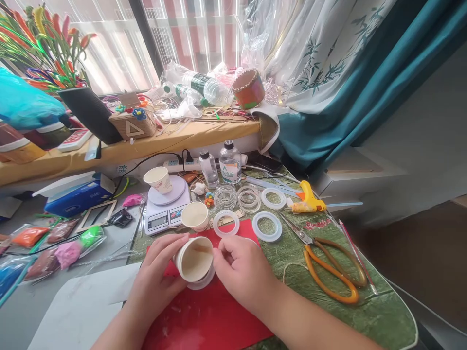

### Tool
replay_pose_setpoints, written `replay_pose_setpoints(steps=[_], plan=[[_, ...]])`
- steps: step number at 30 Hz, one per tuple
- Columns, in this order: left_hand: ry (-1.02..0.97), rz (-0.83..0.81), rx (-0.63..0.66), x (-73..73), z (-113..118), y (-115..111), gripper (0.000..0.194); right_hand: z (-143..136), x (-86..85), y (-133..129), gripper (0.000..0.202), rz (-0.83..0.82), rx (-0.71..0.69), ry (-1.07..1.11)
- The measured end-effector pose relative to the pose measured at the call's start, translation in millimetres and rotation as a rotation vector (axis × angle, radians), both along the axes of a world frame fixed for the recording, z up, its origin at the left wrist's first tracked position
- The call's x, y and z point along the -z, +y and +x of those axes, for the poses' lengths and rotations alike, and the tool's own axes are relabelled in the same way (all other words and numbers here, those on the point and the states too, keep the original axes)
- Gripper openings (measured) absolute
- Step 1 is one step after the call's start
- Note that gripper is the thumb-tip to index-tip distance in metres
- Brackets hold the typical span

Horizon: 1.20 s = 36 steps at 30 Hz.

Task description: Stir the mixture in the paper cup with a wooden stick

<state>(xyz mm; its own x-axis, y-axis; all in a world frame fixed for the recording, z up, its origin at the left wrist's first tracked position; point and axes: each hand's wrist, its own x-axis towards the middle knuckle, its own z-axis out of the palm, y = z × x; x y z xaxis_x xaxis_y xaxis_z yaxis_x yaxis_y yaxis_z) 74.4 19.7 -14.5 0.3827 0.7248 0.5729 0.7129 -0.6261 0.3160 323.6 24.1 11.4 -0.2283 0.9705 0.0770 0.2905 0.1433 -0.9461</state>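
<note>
My left hand [158, 267] is wrapped round a white paper cup [195, 270], which tilts with its mouth toward me. My right hand [244, 270] is at the cup's right rim, fingers pinched on what looks like a thin wooden stick [203, 249] that reaches into the cup. Most of the stick is hidden by the fingers and the cup wall. Just under the cup, part of a pale silicone ring mould [203, 284] shows on a red sheet [219, 316]. Ahead stands another paper cup [195, 216], near a clear ring mould [226, 223].
More ring moulds [267, 227] and clear bangles [225, 198] lie ahead. A kitchen scale [164, 214] bears a printed paper cup [158, 180]. Two bottles [229, 165] stand behind. To the right are orange-handled scissors [321, 257], a yellow glue gun [310, 197] and a pencil [357, 255].
</note>
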Motion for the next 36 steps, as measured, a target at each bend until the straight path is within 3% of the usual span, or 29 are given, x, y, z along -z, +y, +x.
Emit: replay_pose_setpoints(steps=[7,10,14,19,23,26,30,34,36], plan=[[-0.033,-0.034,0.002,8.6,-2.2,-0.7,0.052,0.5,-2.9,-2.7,0.028,0.013,-0.035,-0.004],[-0.028,-0.036,-0.005,6.7,-2.0,-1.4,0.051,0.1,-3.0,-2.4,0.028,-0.104,-0.087,0.042],[-0.002,-0.039,-0.008,2.0,-1.8,-1.5,0.051,-0.3,-3.4,-1.1,0.03,-0.069,0.005,0.024],[-0.022,-0.036,-0.011,3.6,-2.1,-0.6,0.052,0.1,-5.4,-1.5,0.028,-0.115,-0.123,0.075],[-0.036,-0.037,-0.007,5.7,-1.4,-1.4,0.051,-0.9,-3.1,-1.9,0.029,-0.069,-0.014,0.016],[-0.033,-0.025,-0.022,4.5,0.1,-2.3,0.051,-2.8,0.5,-2.6,0.028,-0.15,-0.128,0.101],[-0.029,-0.006,-0.026,-0.8,4.0,-2.9,0.048,-4.1,5.0,-4.8,0.029,0.005,-0.02,0.026],[-0.045,-0.003,-0.004,-8.8,9.7,-3.4,0.046,-3.1,7.2,-9.1,0.029,0.054,-0.096,0.014],[-0.055,0.0,-0.002,-11.5,11.7,-3.8,0.045,-1.6,7.5,-10.7,0.03,0.135,-0.065,0.01]])
